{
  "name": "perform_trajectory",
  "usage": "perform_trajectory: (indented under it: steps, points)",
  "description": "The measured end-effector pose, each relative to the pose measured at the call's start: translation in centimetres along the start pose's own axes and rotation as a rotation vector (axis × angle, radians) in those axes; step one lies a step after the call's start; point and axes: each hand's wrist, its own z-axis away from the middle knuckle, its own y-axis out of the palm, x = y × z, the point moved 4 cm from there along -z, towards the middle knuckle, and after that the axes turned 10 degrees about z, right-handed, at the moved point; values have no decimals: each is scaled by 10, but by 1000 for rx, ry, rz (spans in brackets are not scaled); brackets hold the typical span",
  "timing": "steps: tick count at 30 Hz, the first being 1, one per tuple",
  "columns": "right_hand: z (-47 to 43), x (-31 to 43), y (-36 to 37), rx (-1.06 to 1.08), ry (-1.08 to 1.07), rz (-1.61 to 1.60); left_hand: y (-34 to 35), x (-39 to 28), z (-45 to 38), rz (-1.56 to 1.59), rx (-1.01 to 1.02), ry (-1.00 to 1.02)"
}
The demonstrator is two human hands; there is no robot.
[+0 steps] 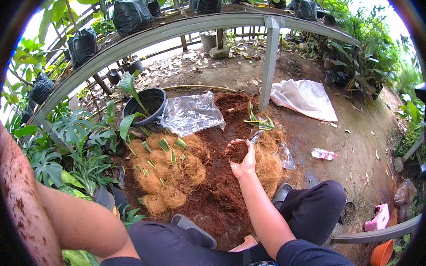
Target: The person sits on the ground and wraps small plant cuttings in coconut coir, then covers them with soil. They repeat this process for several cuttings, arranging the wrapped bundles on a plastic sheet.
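Observation:
My right hand is cupped palm up and holds a heap of reddish-brown coco peat. Below it, loose coco peat covers the ground between my feet. Left of this lie several clumps of coconut fibre with cut variegated leaf pieces poking out. Another fibre pile is just right of my right hand, and a small snake plant lies at its upper end. My left forearm, speckled with brown bits, is raised along the left edge; the left hand is out of view.
A black pot with a leafy plant stands beside a clear plastic sheet. A metal post supports a bench rail bearing black-bagged plants. A white sack, a plastic bottle and a pink container lie rightward.

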Motion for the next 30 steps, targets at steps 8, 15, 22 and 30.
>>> perform_trajectory:
  steps: [8, 15, 22, 30]
  points:
    - [-1, 2, 0, -14, -15, 7, 5, -12, -5, -153, 64, 43]
    - [2, 4, 8, 34, -6, -13, 21, -23, -18, -226, 98, 155]
    - [16, 17, 37, 55, -27, -19, 61, -24, -24, -79, -149, 431]
    - [50, 26, 85, 126, -256, 246, 269, 137, 102, 842, -851, -800]
